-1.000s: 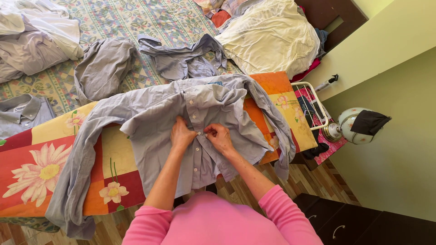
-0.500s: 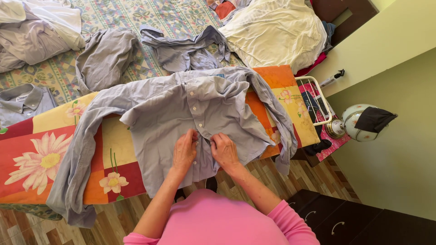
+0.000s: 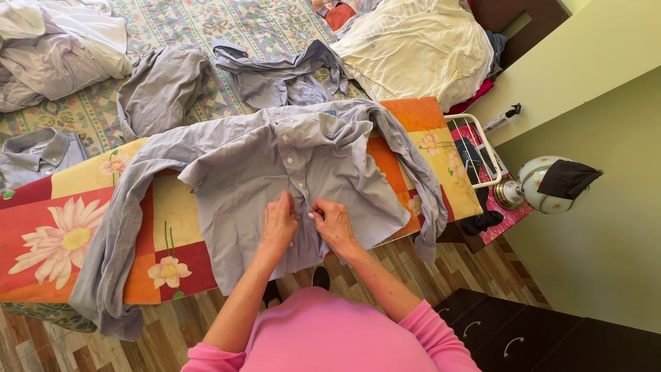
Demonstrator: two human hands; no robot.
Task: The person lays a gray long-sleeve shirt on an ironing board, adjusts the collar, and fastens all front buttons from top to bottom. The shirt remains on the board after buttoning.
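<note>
Both hands had shifted slightly up the placket since half a second earlier. The left hand (image 3: 279, 222) and right hand (image 3: 332, 223) sat together, pinching the shirt (image 3: 275, 172) near its lower buttons. It lay spread over the ironing board (image 3: 69, 227), collar at twelve o'clock. Soft, light, floppy cloth; best gripped by the placket edges.

Home bedroom: patterned bedspread (image 3: 206, 27) strewn with shirts, floral ironing board (image 3: 62, 234), bedside lamp (image 3: 533, 186), wood floor.

The left hand (image 3: 279, 224) and right hand (image 3: 333, 224) cover the shirt (image 3: 241, 186) placket, so can't tell whether that button's fastened; fingertips are hidden too.
</note>
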